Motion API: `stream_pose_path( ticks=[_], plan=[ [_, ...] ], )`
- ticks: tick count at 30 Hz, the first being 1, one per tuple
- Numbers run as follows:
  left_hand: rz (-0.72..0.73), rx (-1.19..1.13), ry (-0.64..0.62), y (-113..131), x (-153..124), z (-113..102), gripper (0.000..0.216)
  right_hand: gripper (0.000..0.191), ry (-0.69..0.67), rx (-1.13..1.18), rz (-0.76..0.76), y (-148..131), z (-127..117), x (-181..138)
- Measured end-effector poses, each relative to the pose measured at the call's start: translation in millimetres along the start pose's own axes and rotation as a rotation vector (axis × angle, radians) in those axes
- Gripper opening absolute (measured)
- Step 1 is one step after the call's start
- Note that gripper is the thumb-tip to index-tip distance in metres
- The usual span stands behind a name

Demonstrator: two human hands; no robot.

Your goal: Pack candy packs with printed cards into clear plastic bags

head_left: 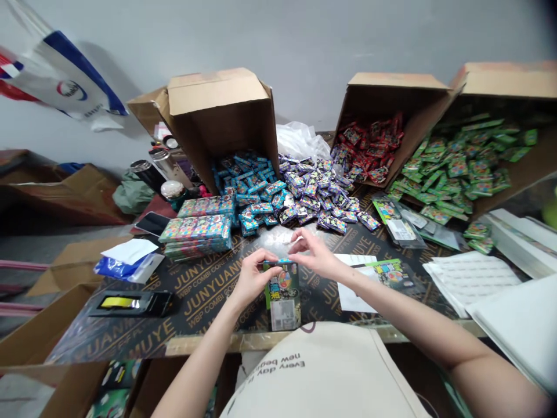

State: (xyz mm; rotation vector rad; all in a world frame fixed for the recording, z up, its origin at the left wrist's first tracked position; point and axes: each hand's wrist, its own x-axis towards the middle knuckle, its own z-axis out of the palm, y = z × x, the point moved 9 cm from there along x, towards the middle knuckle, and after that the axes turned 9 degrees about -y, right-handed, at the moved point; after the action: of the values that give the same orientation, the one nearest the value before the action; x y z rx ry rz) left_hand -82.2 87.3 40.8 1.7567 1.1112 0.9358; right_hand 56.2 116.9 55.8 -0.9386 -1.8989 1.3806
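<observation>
A green-and-black printed pouch stands upright near the table's front edge, a pale label panel on its lower part. My left hand grips its upper left side between thumb and fingers. At the pouch's mouth a narrow blue edge shows, like that of a small blue packet. My right hand is at the upper right of the mouth, fingers curled and thumb low; what they pinch is too small to make out. Just behind the hands lies crumpled clear plastic. Purple packets and blue packets are heaped beyond it.
Cartons hold blue, red and green packets. Stacked wrapped packs and a tape dispenser sit left. Flat printed pouches and paper sheets lie right. Bottles stand by the left carton.
</observation>
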Motion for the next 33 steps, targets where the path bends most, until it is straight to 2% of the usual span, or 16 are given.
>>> stream_pose_path(
  ticks=[6, 11, 16, 22, 27, 29, 33],
  plan=[
    [0.013, -0.016, 0.037, -1, -2, 0, 0.011, 0.028, 0.24, -0.171, -0.047, -6, 7, -24],
    [0.032, -0.007, 0.013, 5, -4, 2, 0.009, 0.025, 0.378, -0.041, -0.053, 4, 7, -35],
    [0.033, 0.021, 0.024, 7, -7, -2, 0.01, 0.032, 0.307, 0.059, 0.034, 13, 11, -24],
    [0.09, 0.056, 0.001, 15, -9, -2, 0.006, 0.016, 0.236, -0.201, -0.092, -13, 14, -39],
    [0.078, 0.054, -0.039, 20, -10, -3, 0.005, 0.013, 0.245, -0.221, -0.072, -25, -14, -17],
    [0.035, 0.002, -0.038, 16, -10, -4, 0.005, 0.015, 0.113, -0.177, -0.048, -26, -13, 2],
    [-0.058, -0.186, 0.016, 1, -12, -6, 0.002, 0.022, -0.336, 0.052, 0.103, -14, 28, 25]
  ],
)
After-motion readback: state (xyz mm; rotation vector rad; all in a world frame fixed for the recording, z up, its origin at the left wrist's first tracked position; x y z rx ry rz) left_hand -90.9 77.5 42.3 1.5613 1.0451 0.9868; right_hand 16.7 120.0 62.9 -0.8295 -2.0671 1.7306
